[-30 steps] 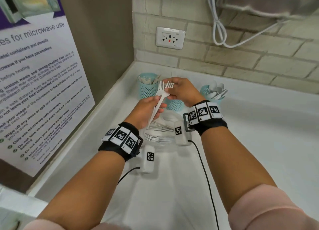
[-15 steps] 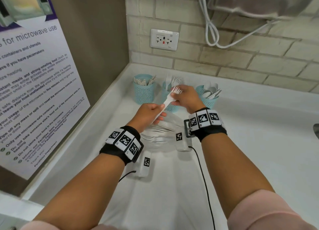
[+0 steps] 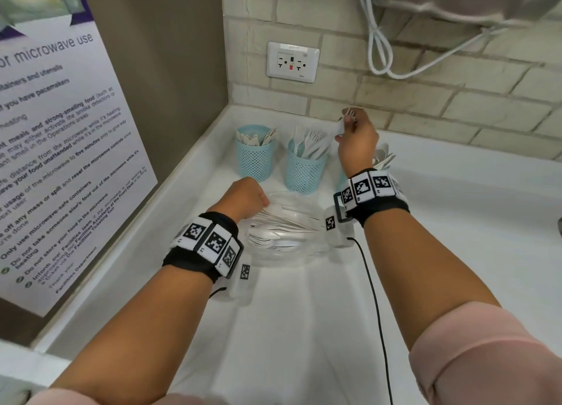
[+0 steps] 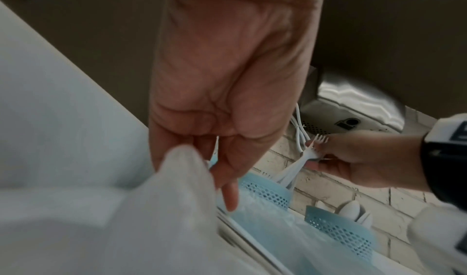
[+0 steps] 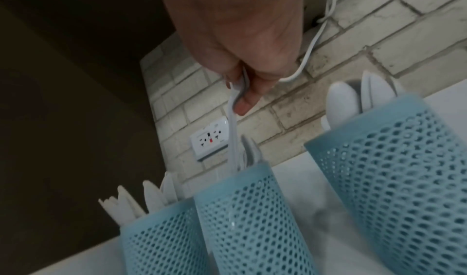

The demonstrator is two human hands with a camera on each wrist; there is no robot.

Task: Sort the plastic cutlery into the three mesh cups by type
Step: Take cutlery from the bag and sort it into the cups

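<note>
Now, from the head view: right hand gone up from the left hand, pinching forks above the middle mesh cup. Left wrist: left fingers loosely curled, holding nothing, touching the near bag of cutlery. Right wrist: fork handles entering the middle cup; nearly dropped.

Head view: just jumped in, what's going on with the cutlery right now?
The right hand pinches white forks by their heads and lowers the handles into the middle mesh cup, which already holds forks. The left hand reaches into the clear bag of loose cutlery. The left cup holds knives.
</note>
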